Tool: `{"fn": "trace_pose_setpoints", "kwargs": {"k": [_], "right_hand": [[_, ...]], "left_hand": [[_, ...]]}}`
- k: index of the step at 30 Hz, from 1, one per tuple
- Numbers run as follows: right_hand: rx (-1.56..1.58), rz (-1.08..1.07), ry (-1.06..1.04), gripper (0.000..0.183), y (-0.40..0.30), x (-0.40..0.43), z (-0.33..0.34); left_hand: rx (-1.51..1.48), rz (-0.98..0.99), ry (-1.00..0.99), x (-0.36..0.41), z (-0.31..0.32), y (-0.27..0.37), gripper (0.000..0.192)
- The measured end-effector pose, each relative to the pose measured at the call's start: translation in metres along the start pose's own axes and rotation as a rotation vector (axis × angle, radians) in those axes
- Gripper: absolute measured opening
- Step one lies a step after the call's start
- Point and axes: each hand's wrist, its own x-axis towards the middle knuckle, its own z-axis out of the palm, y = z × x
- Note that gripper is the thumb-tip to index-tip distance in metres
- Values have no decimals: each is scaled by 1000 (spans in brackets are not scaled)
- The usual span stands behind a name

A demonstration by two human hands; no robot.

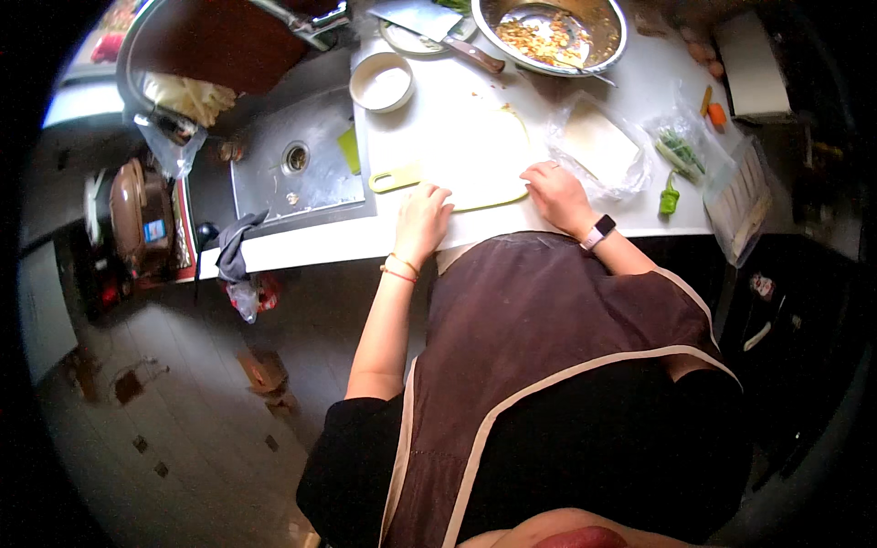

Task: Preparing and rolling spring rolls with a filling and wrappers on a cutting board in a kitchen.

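Note:
A white cutting board (479,157) with a yellow-green rim and handle lies on the counter before me. My left hand (423,218) is at its near left part, beside the handle, fingers bent. My right hand (556,195) is at the board's right edge with curled fingers. Glare hides whether either hand holds something thin. Beyond the board stand a small bowl (381,82) and a steel bowl (558,34) of chopped food. A cleaver (438,31) with a wooden handle lies across a plate. Right of the board, a plastic bag holds pale flat sheets (599,144).
A steel sink (294,198) is at the left, with a grey cloth (236,246) over the counter edge. At the right lie a green pepper (669,198), bagged green vegetables (680,154), an orange piece (717,114) and another plastic package (740,198).

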Motion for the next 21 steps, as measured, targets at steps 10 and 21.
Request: {"fn": "trace_pose_setpoints", "kwargs": {"k": [10,21], "right_hand": [[-168,357,275,16,34,-71,-65],[779,1542,1748,28,171,-318,-157]], "left_hand": [[-49,25,-71,19,3,4,16],[-70,166,-188,73,21,74,14]]}}
